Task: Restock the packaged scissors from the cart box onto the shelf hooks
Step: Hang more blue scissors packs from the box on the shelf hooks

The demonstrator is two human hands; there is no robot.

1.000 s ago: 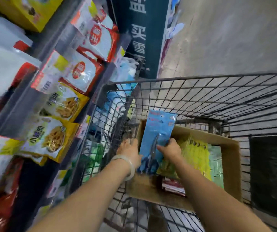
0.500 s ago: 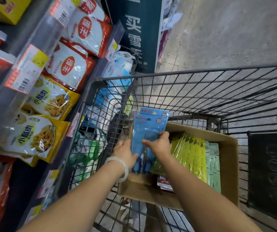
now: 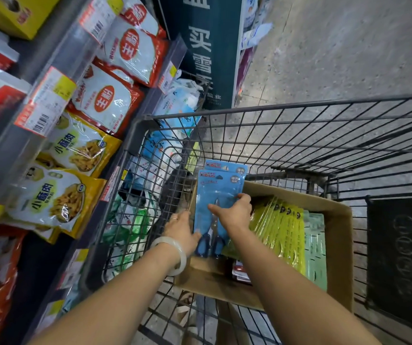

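Two blue packs of scissors [image 3: 218, 192] stand upright at the left end of the cardboard box [image 3: 336, 247] in the wire cart [image 3: 299, 135]. The front pack shows dark-handled scissors. My right hand [image 3: 234, 211] grips the packs from the right, thumb across the front. My left hand [image 3: 181, 230], with a ring and a pale bangle, presses on their lower left edge. Yellow and green packs [image 3: 284, 232] fill the rest of the box.
Shelves on the left carry red-and-white bags [image 3: 111, 100] and yellow snack bags [image 3: 58, 195] behind price-tag rails. A dark teal sign [image 3: 209, 53] stands past the cart. Bare concrete floor [image 3: 336, 51] lies beyond. A black panel [image 3: 401, 260] hangs on the cart's right.
A second blue pack now shows behind the first. The packs and both hands have shifted a little left in view, and the shelf has slid upward as my head moved.
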